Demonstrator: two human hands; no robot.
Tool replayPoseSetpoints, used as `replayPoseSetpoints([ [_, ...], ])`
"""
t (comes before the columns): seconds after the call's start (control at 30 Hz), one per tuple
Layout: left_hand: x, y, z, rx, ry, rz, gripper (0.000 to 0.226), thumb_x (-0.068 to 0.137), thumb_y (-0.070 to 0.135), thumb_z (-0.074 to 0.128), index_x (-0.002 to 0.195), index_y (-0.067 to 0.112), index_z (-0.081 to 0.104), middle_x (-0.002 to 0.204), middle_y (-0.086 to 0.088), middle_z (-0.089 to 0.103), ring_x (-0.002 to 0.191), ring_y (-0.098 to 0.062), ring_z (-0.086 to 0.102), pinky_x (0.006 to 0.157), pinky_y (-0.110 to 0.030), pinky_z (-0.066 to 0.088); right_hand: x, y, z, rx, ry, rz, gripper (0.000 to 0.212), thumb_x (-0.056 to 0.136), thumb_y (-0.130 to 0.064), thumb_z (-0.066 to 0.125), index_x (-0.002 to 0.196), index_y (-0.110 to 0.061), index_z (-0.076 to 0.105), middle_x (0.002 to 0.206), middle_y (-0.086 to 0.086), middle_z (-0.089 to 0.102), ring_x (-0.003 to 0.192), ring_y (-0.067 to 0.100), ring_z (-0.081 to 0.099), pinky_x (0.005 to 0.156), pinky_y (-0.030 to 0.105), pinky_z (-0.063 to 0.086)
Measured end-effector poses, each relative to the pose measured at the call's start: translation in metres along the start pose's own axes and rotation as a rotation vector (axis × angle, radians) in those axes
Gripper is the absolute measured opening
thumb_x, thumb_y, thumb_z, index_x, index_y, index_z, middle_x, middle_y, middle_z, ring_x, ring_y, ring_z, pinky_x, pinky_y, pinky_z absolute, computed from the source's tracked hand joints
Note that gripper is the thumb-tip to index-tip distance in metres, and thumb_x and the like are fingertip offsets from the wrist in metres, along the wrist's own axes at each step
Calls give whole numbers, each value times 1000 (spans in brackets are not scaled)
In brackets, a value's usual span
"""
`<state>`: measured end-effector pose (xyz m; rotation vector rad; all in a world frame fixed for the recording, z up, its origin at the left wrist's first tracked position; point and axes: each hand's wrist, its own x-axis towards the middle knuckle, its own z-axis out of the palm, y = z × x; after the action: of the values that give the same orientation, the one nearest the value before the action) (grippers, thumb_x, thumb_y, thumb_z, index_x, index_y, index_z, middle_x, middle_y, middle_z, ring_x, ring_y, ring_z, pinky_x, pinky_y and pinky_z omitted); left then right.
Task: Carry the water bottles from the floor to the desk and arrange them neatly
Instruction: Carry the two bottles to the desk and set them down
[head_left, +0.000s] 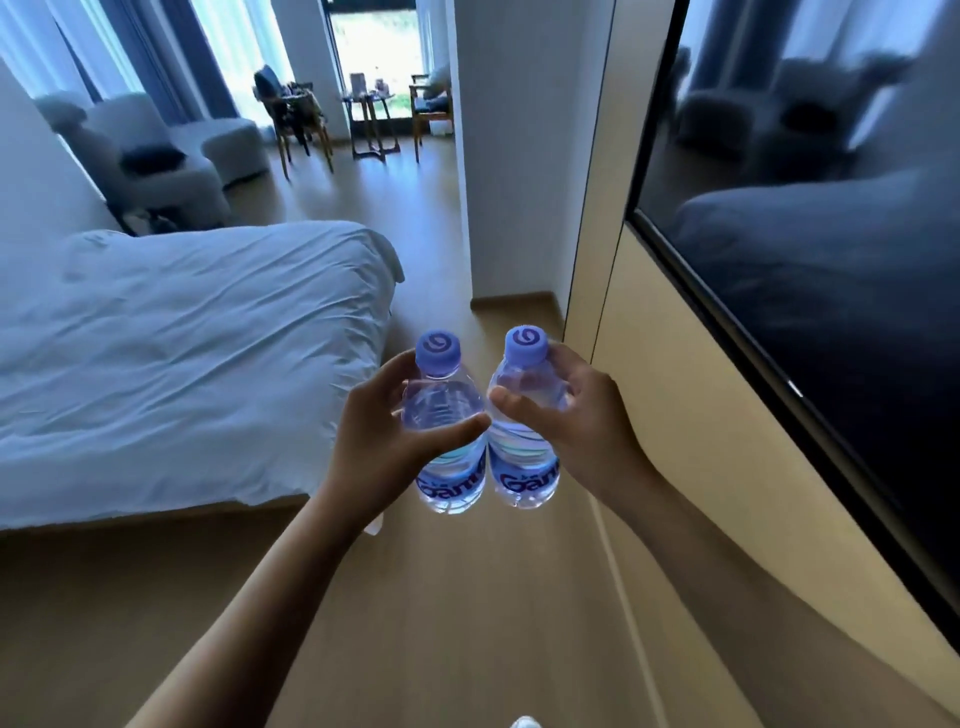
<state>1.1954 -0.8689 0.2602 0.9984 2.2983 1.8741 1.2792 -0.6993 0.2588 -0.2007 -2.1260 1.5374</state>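
Two bare forearms come up from the lower edge of the head view, one on each side, and neither shows a sleeve, a cuff, a watch or a band anywhere along its visible length. The left hand (387, 441) is ungloved, with no ring to be seen on its thumb or on the fingers that show. The right hand (576, 415) is likewise ungloved and ringless, its thumbnail short and plain. At the very bottom of the view a small piece of a white shoe (524, 722) peeks in.
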Motion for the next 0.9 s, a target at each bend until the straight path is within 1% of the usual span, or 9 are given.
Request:
replayPoseSetpoints([
  [0.07, 33, -14, 1, 2, 10, -10, 51, 58, 27, 92, 102, 31, 68, 93, 19, 74, 89, 3, 69, 72, -9, 51, 36, 11, 2, -11, -20, 15, 27, 75, -39, 75, 100, -34, 65, 89, -4, 74, 84, 11, 70, 82, 35, 55],
  [0.17, 77, -38, -1, -5, 44, -29, 52, 56, 33, 92, 101, 29, 68, 92, 20, 74, 87, 5, 68, 72, -8, 50, 88, 31, 10, -14, -57, 33, 36, 76, -40, 73, 107, -22, 68, 93, -1, 75, 88, 17, 71, 85, 47, 55],
  [0.3, 132, -74, -8, -11, 65, -61, 49, 57, 31, 87, 102, 20, 70, 91, 16, 75, 85, 3, 69, 73, -9, 50, 151, 56, 30, -17, -79, 56, 36, 80, -34, 77, 109, -15, 67, 96, 3, 75, 92, 22, 71, 86, 52, 54],
  [0.37, 171, -99, -17, 2, 72, -84, 48, 58, 25, 90, 102, 18, 71, 92, 13, 75, 85, 1, 70, 73, -10, 50, 192, 71, 46, -34, -77, 59, 32, 83, -29, 78, 109, -14, 67, 97, 3, 74, 92, 22, 71, 86, 51, 54],
  [0.47, 233, -138, -35, 34, 52, -77, 47, 60, 17, 92, 101, 23, 71, 91, 16, 75, 84, 2, 70, 73, -10, 50, 255, 93, 72, -38, -57, 56, 32, 84, -27, 77, 110, -14, 66, 97, 2, 74, 91, 19, 71, 86, 49, 55],
  [0.63, 340, -187, -67, 41, 18, -59, 51, 57, 16, 93, 101, 25, 70, 91, 18, 74, 82, 5, 68, 72, -8, 48, 361, 114, 114, -22, -35, 70, 30, 84, -27, 77, 110, -19, 66, 97, -2, 74, 91, 13, 71, 87, 45, 56],
  [0.73, 397, -208, -86, 43, 11, -35, 52, 57, 17, 92, 102, 26, 69, 92, 21, 73, 84, 6, 68, 71, -6, 47, 419, 123, 134, -20, -34, 58, 26, 83, -30, 78, 105, -30, 64, 97, -5, 74, 91, 10, 70, 87, 41, 57],
  [0.8, 431, -221, -96, 42, 4, -28, 52, 57, 18, 92, 103, 25, 69, 93, 21, 73, 84, 6, 67, 71, -6, 47, 454, 130, 145, -10, -25, 52, 27, 82, -33, 78, 105, -30, 65, 97, -5, 75, 91, 10, 71, 87, 40, 57],
  [0.9, 475, -239, -105, 29, 7, -35, 52, 56, 29, 90, 104, 26, 69, 93, 19, 74, 86, 5, 68, 71, -7, 49, 501, 140, 157, -2, -37, 38, 34, 78, -47, 74, 107, -31, 64, 98, -7, 74, 92, 9, 70, 87, 35, 57],
])
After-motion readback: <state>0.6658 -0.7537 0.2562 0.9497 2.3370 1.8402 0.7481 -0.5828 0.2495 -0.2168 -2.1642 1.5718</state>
